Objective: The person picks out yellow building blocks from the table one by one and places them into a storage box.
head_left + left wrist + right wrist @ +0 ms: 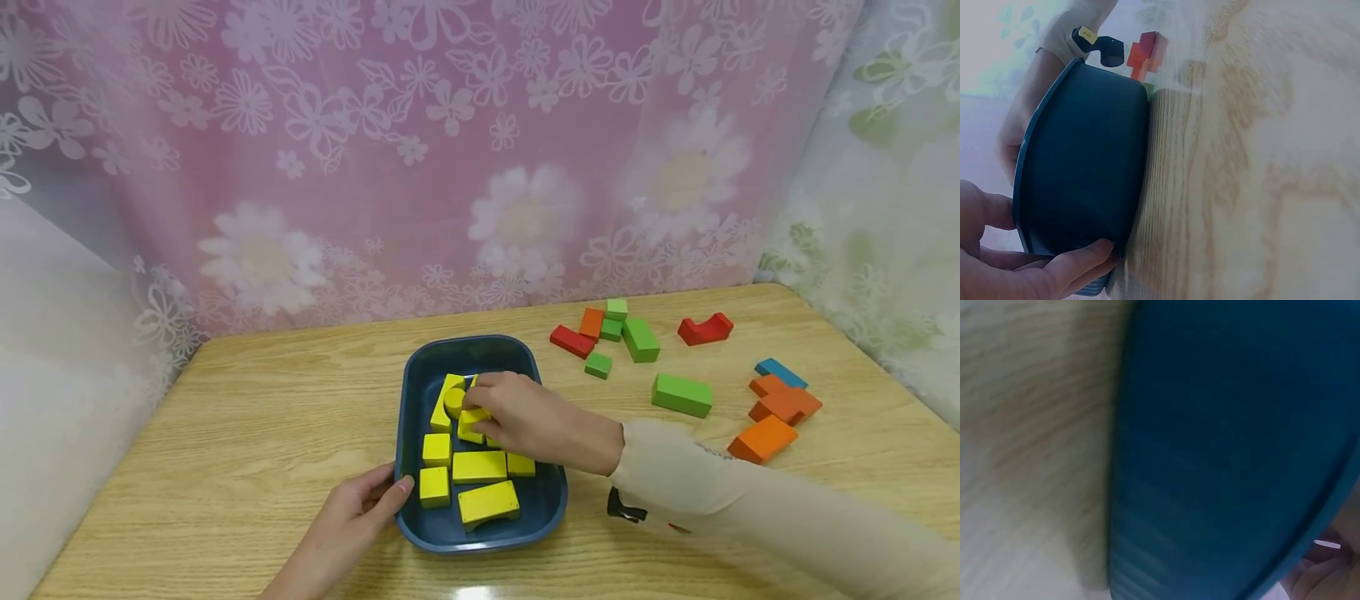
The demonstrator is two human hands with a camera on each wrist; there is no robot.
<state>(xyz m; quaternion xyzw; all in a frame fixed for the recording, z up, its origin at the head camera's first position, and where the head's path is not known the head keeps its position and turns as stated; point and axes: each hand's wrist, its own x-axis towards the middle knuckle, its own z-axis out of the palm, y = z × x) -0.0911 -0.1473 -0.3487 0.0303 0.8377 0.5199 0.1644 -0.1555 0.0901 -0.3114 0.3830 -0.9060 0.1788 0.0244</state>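
A dark blue tray (543, 512) with several yellow blocks in it stands at the front middle of the table. My left hand (360, 508) grips its left side, thumb over the rim; in the left wrist view the fingers lie against the outer wall of the tray (1085, 156). Reaching in over the right rim, my right hand (525, 412) pinches a yellow block (471, 427) between thumb and fingers, partly covering it. A yellow cylinder (454, 403) lies just left of those fingertips. The tray wall (1229, 450) hides most of the right wrist view.
Right of the tray lie loose blocks: a green block (681, 395), a red curved block (705, 329), several orange blocks (762, 439) and a blue block (782, 372). More red, orange and green blocks (641, 340) sit farther back. A pink floral curtain (450, 208) hangs behind the table.
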